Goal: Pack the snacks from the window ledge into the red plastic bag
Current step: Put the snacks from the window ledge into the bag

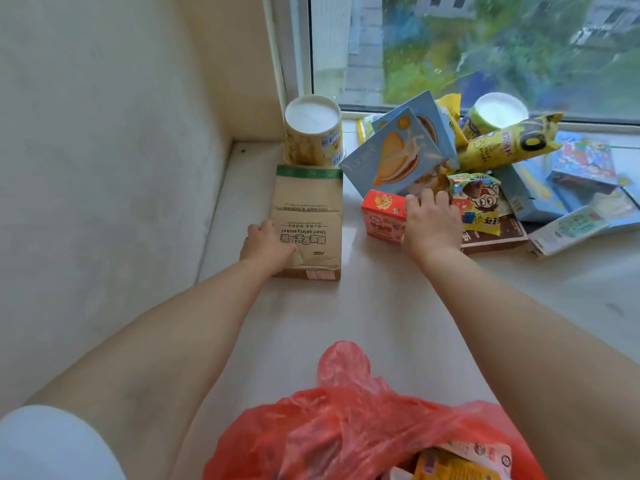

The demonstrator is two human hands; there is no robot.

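right hand (431,223) fingers (414,202) on red box (382,216)

Pale window ledge (363,306) under scattered snacks (485,174)

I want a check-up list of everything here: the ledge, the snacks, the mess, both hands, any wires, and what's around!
Surface: pale window ledge, bare near the bag.
Job's things: red plastic bag at the near edge, open, packets already inside; small red box; yellow tub; more snacks piled by the window.
Clutter: brown paper package printed "Smart safety socket", lying flat.
Hands: left hand grips the brown package's edge; right hand rests on the red box.
Cables: nothing seen.
Surroundings: wet window, cream wall.
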